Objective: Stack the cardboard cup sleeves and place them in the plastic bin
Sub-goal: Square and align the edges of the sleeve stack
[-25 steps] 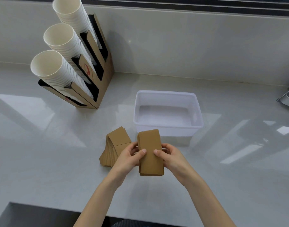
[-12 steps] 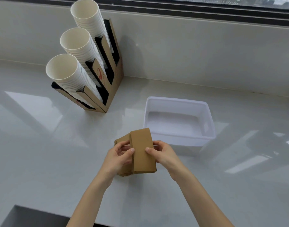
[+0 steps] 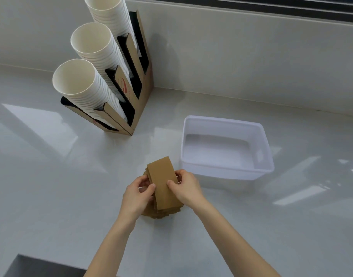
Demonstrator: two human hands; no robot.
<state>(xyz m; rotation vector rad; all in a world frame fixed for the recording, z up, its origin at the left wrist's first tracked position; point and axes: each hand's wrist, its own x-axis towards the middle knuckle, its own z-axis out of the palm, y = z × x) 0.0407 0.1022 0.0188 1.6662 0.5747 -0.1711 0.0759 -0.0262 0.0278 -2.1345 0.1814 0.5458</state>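
Observation:
A stack of flat brown cardboard cup sleeves (image 3: 163, 184) lies on the pale counter, gripped from both sides. My left hand (image 3: 136, 193) clasps its left edge and my right hand (image 3: 186, 186) clasps its right edge. More sleeves show underneath, sticking out at the near end and at the far left corner, so the stack sits on a second pile. The white plastic bin (image 3: 265, 148) stands just right of and behind the hands, with nothing inside it.
A cardboard cup holder (image 3: 140, 100) with three slanted columns of white paper cups (image 3: 85, 84) stands at the back left. The wall (image 3: 251, 62) runs behind the counter. A dark counter edge (image 3: 35, 266) shows at the bottom left.
The held stack has been carried left onto the fanned pile of sleeves, which it now covers. The camera view has shifted, so the bin and cup holder appear further right.

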